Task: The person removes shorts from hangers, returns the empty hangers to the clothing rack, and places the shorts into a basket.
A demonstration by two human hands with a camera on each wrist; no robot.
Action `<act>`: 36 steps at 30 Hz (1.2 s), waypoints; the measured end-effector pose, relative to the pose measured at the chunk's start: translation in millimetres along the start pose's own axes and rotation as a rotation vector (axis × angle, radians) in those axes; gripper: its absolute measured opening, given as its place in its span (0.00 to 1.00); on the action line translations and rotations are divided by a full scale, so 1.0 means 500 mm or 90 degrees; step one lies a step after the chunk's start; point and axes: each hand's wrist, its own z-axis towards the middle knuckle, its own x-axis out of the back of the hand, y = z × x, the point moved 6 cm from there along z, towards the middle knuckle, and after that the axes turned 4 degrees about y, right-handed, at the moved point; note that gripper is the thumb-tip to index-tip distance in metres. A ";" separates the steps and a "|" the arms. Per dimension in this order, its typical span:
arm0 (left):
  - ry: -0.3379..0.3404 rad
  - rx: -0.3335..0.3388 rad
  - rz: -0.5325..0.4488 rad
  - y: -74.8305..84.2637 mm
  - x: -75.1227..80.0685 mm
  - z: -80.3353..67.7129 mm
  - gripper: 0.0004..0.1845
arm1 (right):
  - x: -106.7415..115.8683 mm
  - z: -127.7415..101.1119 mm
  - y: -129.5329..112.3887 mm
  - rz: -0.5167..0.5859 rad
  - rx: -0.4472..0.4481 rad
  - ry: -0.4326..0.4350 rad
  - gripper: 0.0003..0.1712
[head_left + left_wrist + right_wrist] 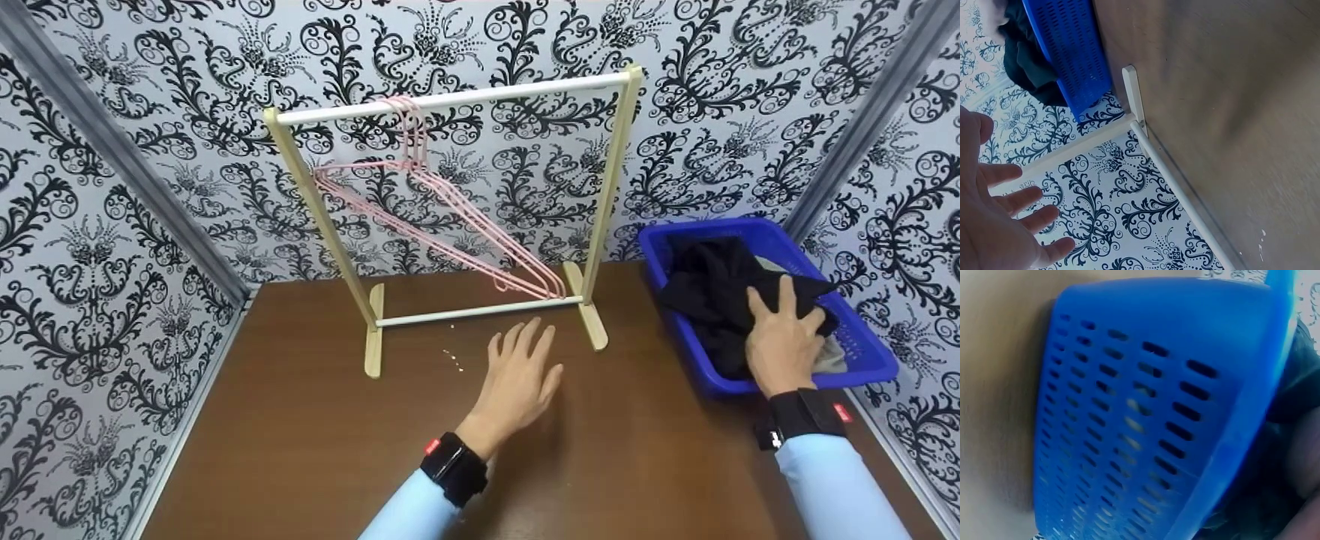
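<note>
Reaching into the blue slotted plastic basket (862, 352), my right hand (784, 337) lies flat-fingered on the black garment (712, 292); I should gather a full fold before lifting. My left hand (517, 382) hovers open left of the basket.

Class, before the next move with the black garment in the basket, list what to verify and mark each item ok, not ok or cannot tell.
1. Right hand on black garment: ok.
2. Garment gripped by the fingers: cannot tell.
3. Left hand free, open above table: ok.
4. Hangers on rack: ok.
5. Basket standing on the table: ok.
6. Garment free of the grey cloth beneath: cannot tell.
</note>
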 end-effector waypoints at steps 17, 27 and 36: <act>-0.009 0.023 0.006 -0.016 0.004 -0.020 0.28 | -0.073 -0.006 0.027 -0.074 -0.068 -0.280 0.27; -0.013 0.039 -0.007 -0.020 0.001 -0.040 0.28 | -0.071 -0.019 0.031 -0.088 -0.015 -0.417 0.27; -0.023 0.060 -0.018 -0.032 -0.008 -0.060 0.28 | -0.075 -0.031 0.052 -0.072 0.008 -0.463 0.36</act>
